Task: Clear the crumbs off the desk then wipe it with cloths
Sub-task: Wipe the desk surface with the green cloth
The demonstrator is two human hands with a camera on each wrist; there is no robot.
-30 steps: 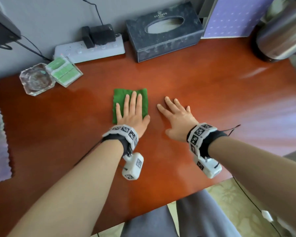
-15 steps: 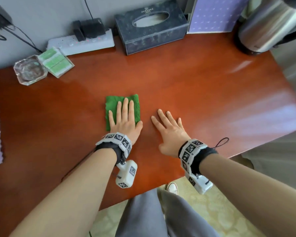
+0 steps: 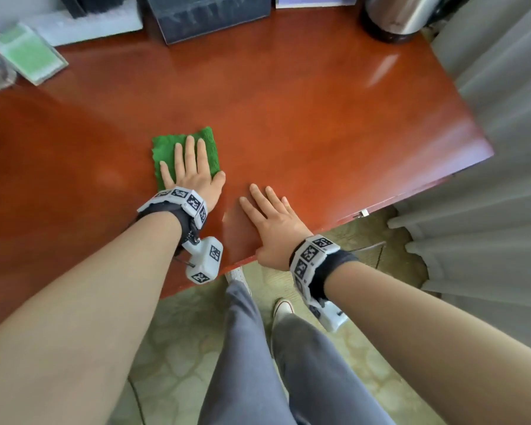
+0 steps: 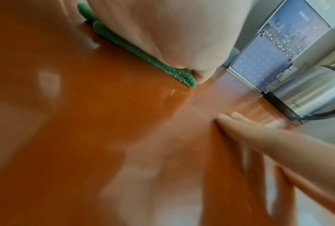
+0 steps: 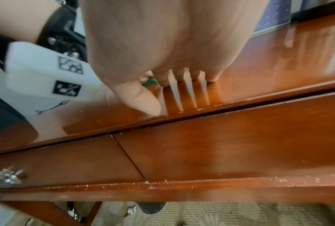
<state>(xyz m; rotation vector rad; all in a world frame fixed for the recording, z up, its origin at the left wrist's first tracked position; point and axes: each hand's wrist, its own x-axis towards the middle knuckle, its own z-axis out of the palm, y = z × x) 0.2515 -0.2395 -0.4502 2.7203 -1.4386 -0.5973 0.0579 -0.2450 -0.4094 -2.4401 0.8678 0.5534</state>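
Head view: left hand [image 3: 193, 176] lies flat with straight fingers on the green cloth [image 3: 209, 148] in the middle of the tabletop [image 3: 319, 118], and right hand [image 3: 273, 228] rests open and flat just beside it, near the front edge. Left wrist view shows the cloth's edge pressed under the palm. Right wrist view shows straight fingers [image 5: 179, 75] touching the wood, holding nothing.

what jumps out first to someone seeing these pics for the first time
The bright green cloth stands out against the glossy red-brown desk, pinned flat under the left hand near the desk's middle. Just to its right, the right hand lies flat with spread fingers at the near edge. A shiny steel kettle sits at the far right corner.
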